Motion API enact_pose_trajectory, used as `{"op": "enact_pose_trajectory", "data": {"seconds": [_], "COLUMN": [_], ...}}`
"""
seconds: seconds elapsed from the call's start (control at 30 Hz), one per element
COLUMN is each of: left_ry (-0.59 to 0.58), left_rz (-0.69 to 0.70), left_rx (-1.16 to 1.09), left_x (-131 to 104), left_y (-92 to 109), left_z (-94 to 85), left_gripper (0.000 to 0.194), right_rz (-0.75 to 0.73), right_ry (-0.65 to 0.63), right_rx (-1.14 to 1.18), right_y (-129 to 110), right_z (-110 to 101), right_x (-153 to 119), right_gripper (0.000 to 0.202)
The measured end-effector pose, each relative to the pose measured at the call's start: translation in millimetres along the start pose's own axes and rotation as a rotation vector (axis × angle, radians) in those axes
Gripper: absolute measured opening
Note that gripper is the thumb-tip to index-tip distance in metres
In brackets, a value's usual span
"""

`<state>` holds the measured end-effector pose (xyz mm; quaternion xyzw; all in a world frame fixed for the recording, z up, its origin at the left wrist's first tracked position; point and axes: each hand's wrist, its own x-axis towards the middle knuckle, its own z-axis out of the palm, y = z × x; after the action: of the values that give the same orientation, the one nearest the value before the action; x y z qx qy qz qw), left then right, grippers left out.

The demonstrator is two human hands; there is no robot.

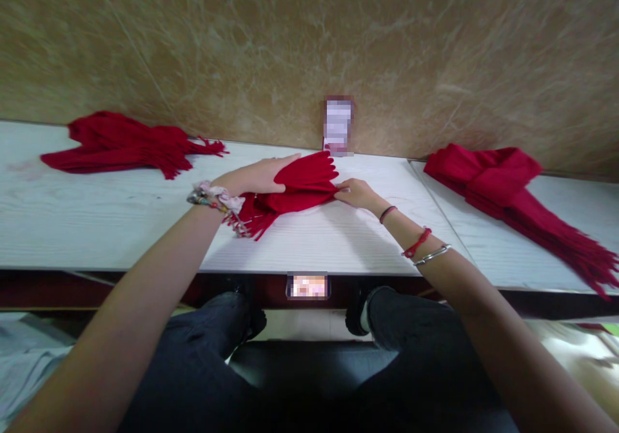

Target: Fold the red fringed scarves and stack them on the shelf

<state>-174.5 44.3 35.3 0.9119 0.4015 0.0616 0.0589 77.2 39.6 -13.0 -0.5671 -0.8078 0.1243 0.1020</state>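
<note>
A red fringed scarf [304, 185] lies bunched and partly fanned out on the white tabletop, between both hands. My left hand [261, 176] rests on its left part with fingers stretched and thumb apart, and some cloth shows between thumb and fingers. At the scarf's right edge, my right hand [358, 194] pinches the cloth between thumb and fingers. Fringe hangs out below my left wrist, which wears a scrunchie and beads [215, 200]. The scarf's layers under my left hand are hidden.
Another red scarf [120, 143] lies crumpled at the left, and a folded red scarf [503, 185] at the right. A blurred phone-like item [337, 124] leans against the marbled wall [271, 46]. The white table [97, 227] ends just before my knees.
</note>
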Motion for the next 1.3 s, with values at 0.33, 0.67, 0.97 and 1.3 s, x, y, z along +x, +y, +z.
{"op": "enact_pose_trajectory", "data": {"seconds": [0.33,0.67,0.97,1.3], "left_ry": [0.224,0.344,0.058,-0.044], "left_rz": [-0.152,-0.087,-0.033,-0.055], "left_rx": [-0.099,-0.081,0.013,0.086], "left_x": [-4,-18,-24,-19], "left_y": [-15,2,-17,-15], "left_z": [-1.1,-12.9,4.5,14.5], "left_gripper": [0.080,0.072,0.072,0.081], "right_rz": [0.176,0.080,-0.195,-0.222], "right_ry": [0.085,0.458,0.097,0.168], "right_rx": [0.033,-0.276,-0.544,-0.541], "right_y": [-27,21,39,62], "right_z": [12,-33,-4,-10], "right_x": [3,-6,-14,-21], "right_gripper": [0.034,0.040,0.040,0.039]}}
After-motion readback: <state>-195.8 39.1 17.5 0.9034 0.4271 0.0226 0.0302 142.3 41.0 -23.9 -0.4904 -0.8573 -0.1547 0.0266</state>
